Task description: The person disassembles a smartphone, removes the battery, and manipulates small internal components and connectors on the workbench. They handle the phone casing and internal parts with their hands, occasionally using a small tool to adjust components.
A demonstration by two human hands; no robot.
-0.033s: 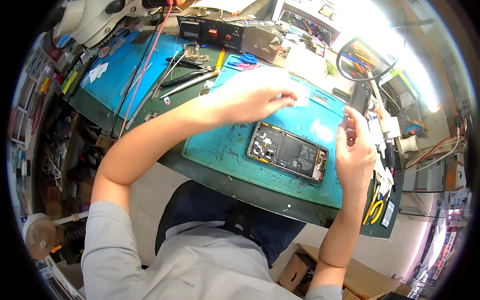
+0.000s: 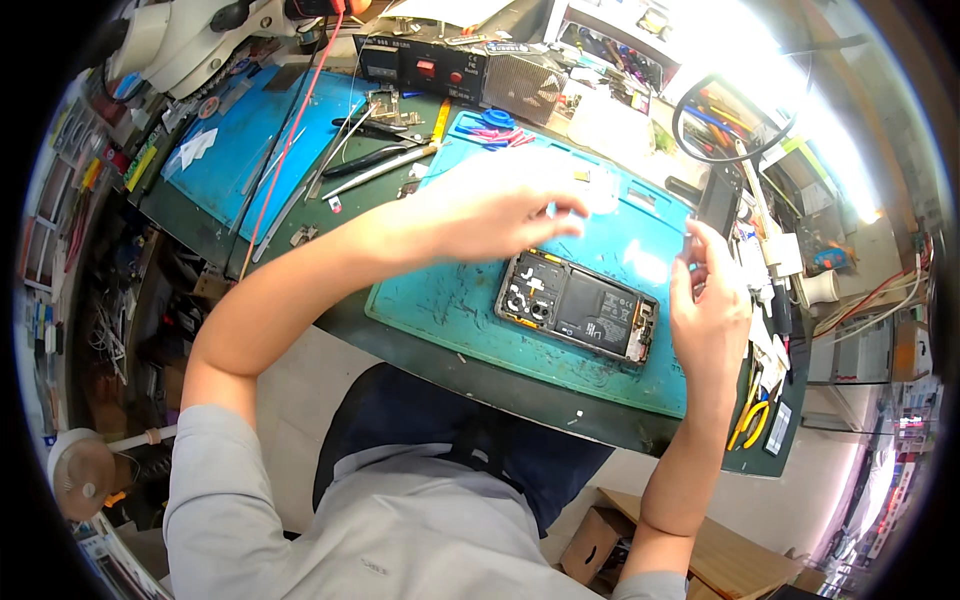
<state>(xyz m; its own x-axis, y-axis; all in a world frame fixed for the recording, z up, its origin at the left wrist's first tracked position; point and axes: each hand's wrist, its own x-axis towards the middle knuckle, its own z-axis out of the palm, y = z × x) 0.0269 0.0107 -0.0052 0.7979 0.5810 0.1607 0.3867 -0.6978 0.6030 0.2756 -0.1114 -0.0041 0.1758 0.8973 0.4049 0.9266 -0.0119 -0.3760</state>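
Note:
On the blue-green mat point(image 2: 440, 305) lies an opened smartphone point(image 2: 585, 308), back cover off, its dark battery and camera lenses showing. My left hand point(image 2: 505, 208) hovers over the mat past the phone's left end, slightly blurred. Its fingers are bent with a gap between thumb and forefinger, and nothing shows in them. Beyond its fingertips is a small yellowish piece point(image 2: 581, 175). Beside the phone's right end is my right hand point(image 2: 710, 290), fingers curled towards the thumb. A thin greyish sliver shows between them, too small to name.
Pliers point(image 2: 365, 160) and other slim tools lie left of the mat. Behind stands a black box with a red switch point(image 2: 425, 68). Yellow-handled pliers point(image 2: 748, 425) rest at the right table edge. A red cable point(image 2: 290, 140) hangs across the left side, below a microscope point(image 2: 190, 45).
My left hand has drawn back a little to the left and down, uncovering the small yellowish piece. My right hand and the phone have stayed nearly the same.

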